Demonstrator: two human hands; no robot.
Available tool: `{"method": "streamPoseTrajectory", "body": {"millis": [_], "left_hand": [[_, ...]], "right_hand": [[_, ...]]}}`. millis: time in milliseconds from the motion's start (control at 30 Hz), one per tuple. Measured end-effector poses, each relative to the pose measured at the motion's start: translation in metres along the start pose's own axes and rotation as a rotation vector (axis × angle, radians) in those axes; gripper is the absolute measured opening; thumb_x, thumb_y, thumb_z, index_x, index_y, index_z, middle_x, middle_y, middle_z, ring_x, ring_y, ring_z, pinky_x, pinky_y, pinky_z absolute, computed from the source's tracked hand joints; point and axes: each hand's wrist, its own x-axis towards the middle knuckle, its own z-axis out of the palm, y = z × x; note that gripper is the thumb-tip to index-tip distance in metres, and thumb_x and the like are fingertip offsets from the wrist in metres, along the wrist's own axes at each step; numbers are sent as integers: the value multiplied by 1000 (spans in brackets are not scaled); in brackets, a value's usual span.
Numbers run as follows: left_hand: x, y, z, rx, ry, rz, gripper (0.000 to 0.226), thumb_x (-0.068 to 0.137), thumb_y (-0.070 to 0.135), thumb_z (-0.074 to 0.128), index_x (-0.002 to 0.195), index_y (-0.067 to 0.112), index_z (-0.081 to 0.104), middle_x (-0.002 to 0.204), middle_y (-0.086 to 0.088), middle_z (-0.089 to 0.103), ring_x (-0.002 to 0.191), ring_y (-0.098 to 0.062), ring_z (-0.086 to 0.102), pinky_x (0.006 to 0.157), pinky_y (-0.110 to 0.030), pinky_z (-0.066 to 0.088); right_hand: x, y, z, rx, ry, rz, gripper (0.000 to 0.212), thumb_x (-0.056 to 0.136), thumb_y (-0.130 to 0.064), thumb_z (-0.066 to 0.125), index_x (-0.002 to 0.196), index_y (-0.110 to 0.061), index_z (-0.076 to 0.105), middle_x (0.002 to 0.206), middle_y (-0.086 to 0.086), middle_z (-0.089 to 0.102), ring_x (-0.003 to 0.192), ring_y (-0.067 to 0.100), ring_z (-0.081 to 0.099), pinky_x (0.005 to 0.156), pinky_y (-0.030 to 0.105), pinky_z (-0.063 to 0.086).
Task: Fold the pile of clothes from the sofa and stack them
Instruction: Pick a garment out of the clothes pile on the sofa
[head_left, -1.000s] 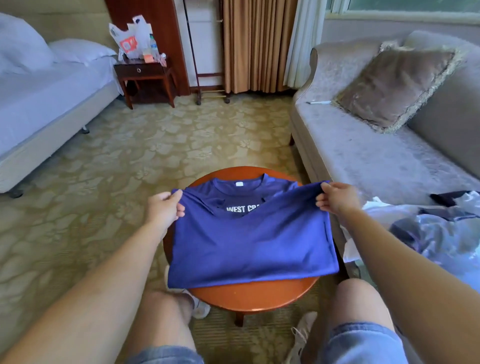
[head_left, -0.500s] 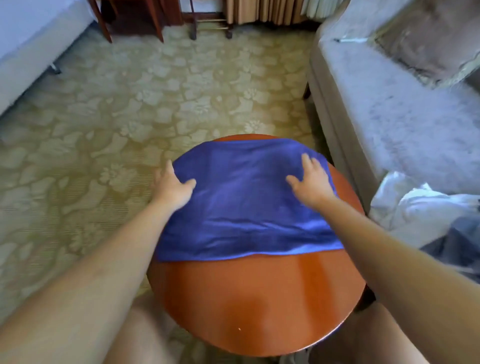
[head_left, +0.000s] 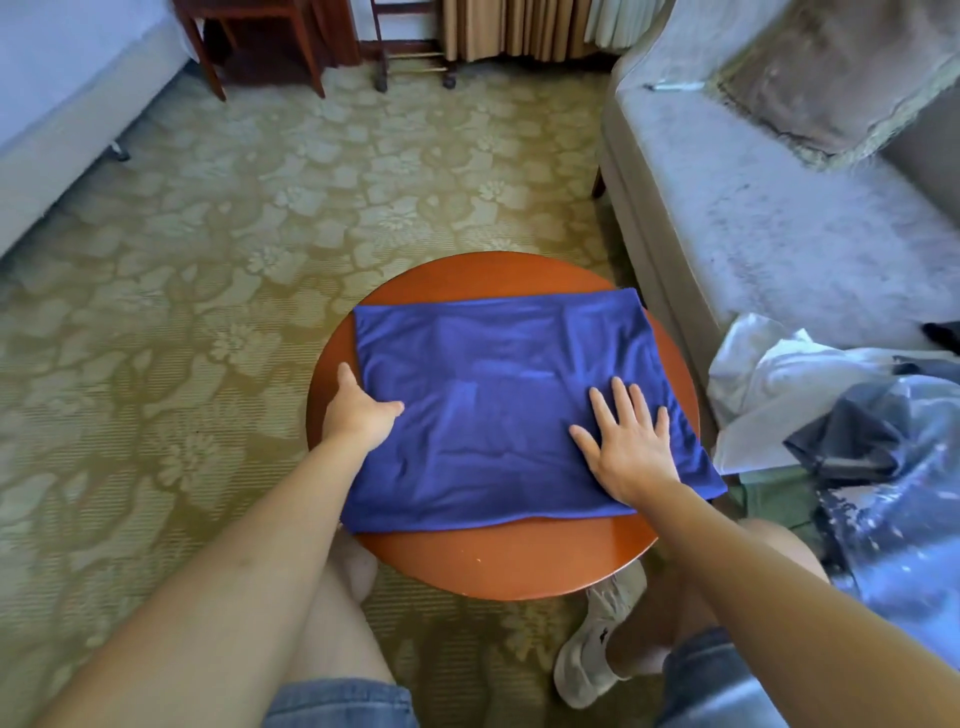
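Observation:
A blue shirt (head_left: 498, 395) lies folded into a flat rectangle on the round wooden table (head_left: 509, 561). My left hand (head_left: 358, 410) rests at the shirt's left edge, thumb on top of the cloth and the fingers hidden at the edge. My right hand (head_left: 626, 441) lies flat on the shirt's right part with fingers spread. The pile of unfolded clothes (head_left: 831, 415), white, grey and patterned blue, sits on the sofa (head_left: 753, 218) at the right.
A brown cushion (head_left: 831, 67) leans at the sofa's far end. A bed (head_left: 57, 104) is at the far left, a wooden nightstand (head_left: 254, 31) beyond it. Patterned carpet (head_left: 208, 260) surrounds the table. My knees and shoes are under the table's near edge.
The shirt's lower half was folded up over the collar and print. Both hands let go of the hem, pressed the fold flat and slid back toward me.

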Motion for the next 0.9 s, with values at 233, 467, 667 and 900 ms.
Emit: {"method": "streamPoseTrajectory", "body": {"millis": [233, 467, 667, 900], "left_hand": [[-3, -19, -4, 108, -85, 263, 49, 101, 13, 41, 147, 30, 38, 138, -1, 53, 112, -29, 58, 87, -30, 45], [18, -34, -23, -3, -139, 182, 31, 95, 6, 55, 123, 14, 66, 141, -8, 51, 126, -27, 51, 101, -30, 42], [17, 2, -60, -154, -251, 128, 64, 80, 3, 72, 139, 19, 51, 142, -5, 49, 124, -23, 52, 108, -39, 41], [-34, 102, -40, 113, -306, 312, 78, 83, 11, 71, 151, 23, 34, 156, 0, 27, 141, -21, 31, 107, -28, 31]], "right_hand": [[-12, -14, 2, -45, 32, -120, 92, 79, -78, -5, 155, -28, 14, 163, 3, -6, 149, 26, -7, 117, 58, 0], [0, -40, 4, -119, -71, -148, 99, 72, -79, -19, 155, -30, 4, 163, 1, -9, 149, 26, -9, 117, 56, 1], [2, -57, -3, 173, 128, -146, 58, 96, -45, 48, 145, -15, 40, 160, 15, 12, 146, 36, 12, 116, 54, 11], [-25, -7, -35, 782, 205, 216, 53, 95, -37, 51, 140, -10, 47, 128, 9, 53, 113, 26, 54, 99, 32, 38]]}}
